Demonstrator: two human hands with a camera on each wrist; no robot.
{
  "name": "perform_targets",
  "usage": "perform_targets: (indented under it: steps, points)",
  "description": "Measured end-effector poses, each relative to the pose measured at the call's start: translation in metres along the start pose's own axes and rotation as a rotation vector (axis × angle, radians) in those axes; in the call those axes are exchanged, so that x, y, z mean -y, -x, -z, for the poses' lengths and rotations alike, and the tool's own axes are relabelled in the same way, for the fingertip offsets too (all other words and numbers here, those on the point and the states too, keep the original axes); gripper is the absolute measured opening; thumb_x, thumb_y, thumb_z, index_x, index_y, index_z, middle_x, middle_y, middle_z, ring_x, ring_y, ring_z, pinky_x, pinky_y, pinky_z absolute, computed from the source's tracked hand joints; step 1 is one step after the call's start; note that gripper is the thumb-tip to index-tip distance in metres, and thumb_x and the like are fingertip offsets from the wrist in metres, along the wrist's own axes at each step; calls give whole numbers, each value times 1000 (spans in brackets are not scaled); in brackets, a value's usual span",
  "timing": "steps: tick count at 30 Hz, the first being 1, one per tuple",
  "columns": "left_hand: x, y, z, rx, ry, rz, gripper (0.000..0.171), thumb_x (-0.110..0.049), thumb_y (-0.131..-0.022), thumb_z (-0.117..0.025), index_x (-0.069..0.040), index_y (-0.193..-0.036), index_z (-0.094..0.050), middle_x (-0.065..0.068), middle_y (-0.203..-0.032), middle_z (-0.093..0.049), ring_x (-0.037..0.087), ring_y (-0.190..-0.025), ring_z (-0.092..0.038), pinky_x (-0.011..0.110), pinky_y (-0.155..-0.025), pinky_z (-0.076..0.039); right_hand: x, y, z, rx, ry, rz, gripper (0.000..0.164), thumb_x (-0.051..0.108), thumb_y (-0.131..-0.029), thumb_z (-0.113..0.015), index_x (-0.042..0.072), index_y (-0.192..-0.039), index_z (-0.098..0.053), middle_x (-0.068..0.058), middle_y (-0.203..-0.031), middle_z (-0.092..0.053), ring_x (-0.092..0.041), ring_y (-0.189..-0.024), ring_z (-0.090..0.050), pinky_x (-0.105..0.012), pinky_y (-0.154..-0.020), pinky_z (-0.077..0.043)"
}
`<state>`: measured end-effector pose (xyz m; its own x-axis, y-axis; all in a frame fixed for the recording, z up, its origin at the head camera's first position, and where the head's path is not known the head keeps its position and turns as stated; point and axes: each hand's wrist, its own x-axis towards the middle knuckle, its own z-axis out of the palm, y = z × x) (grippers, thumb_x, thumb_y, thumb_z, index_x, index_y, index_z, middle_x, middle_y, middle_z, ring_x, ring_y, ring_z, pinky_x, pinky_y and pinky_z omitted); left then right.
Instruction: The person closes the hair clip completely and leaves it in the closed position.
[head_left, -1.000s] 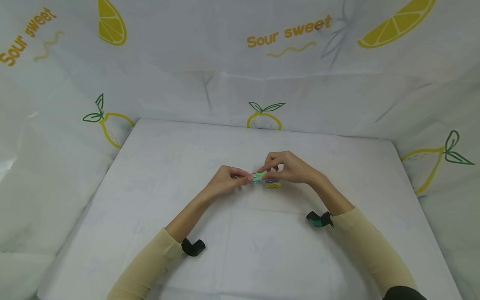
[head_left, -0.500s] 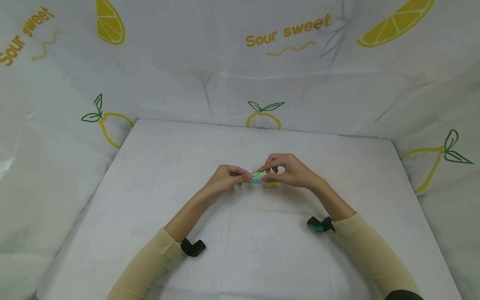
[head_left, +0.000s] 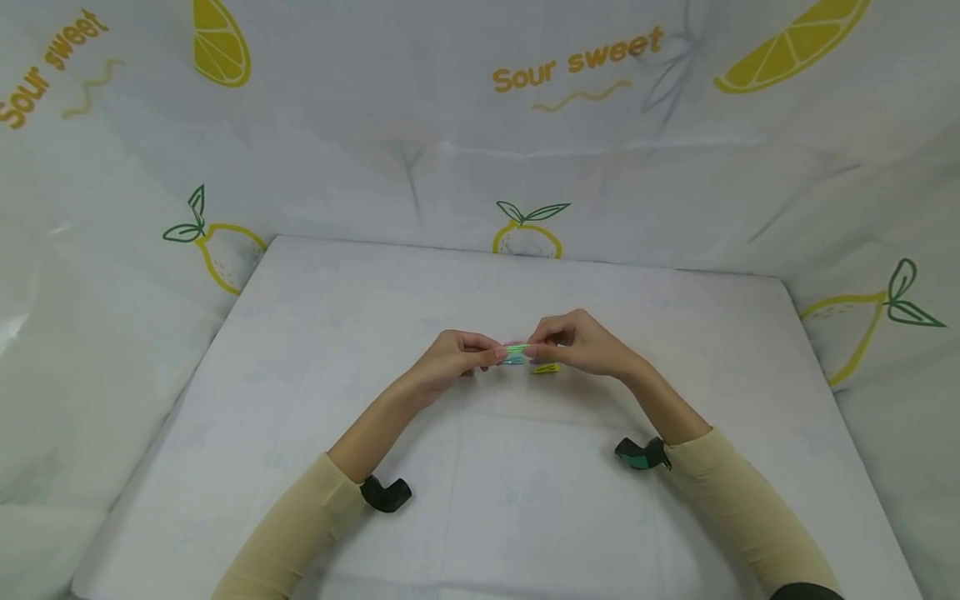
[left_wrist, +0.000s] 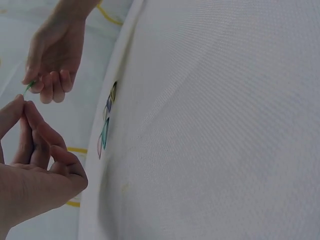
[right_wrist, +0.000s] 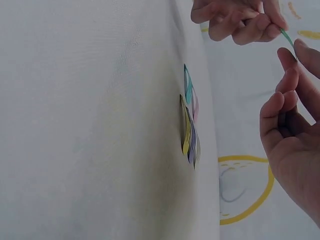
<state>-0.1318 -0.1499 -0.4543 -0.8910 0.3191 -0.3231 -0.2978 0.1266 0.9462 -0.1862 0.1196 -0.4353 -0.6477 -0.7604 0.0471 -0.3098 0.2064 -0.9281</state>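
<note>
A green snap hair clip [head_left: 516,351] is held up off the table between both hands. My left hand [head_left: 453,362] pinches its left end between thumb and fingertips. The thumb and index finger of my right hand [head_left: 583,343] pinch its other end. In the right wrist view the green clip [right_wrist: 287,38] looks thin and slightly bowed, seen edge-on. Below the hands, more clips lie on the table: a yellow clip [right_wrist: 186,132], a purple clip [right_wrist: 191,145], a turquoise clip [right_wrist: 188,85], a pink clip [right_wrist: 195,106] and a pale grey one at the end.
A white cloth covers the table [head_left: 495,500], and a lemon-printed white sheet [head_left: 337,125] rises behind and at both sides. Black devices, the left one [head_left: 387,495] and the right one [head_left: 642,454], stick out from the sleeve cuffs.
My right fingertips have drawn together at the clip's right end; earlier the index finger reached further left across it. My left hand keeps its pinch and has barely moved.
</note>
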Motion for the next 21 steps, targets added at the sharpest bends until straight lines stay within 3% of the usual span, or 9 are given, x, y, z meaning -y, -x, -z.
perform_targets:
  steps: [5, 9, 15, 21]
  points:
    - [0, -1, 0, -9, -22, -29, 21, -26, -98, -80, -7, -108, -82, -6, -89, -74, 13, -90, -58, 31, -80, -43, 3, 0, -2, -18, -19, -46, 16, 5, -102, -73, -10, -104, -77, -24, -98, -74, -33, -83, -69, -31, -79, -62]
    - [-2, 1, -2, -53, -72, -82, 21, -26, -97, -82, -8, -105, -83, -10, -87, -74, 13, -89, -57, 31, -78, -41, 5, 0, -4, -48, -16, -49, 15, 3, -101, -73, -11, -100, -77, -26, -95, -73, -31, -79, -69, -30, -76, -62]
    - [-4, 3, -8, -128, -135, -175, 15, -22, -94, -85, -7, -97, -84, -8, -83, -74, 13, -79, -53, 26, -68, -37, 8, -1, -6, -116, 101, -28, 13, 5, -98, -75, -6, -91, -78, -19, -87, -74, -15, -75, -60, -24, -70, -47]
    - [-4, 3, -14, -198, -162, -216, 13, -18, -92, -86, -5, -91, -84, -9, -76, -71, 12, -73, -52, 24, -61, -36, 10, -1, -11, -182, 174, -17, 12, 4, -95, -78, 3, -83, -78, -5, -81, -74, -11, -74, -56, -27, -69, -46]
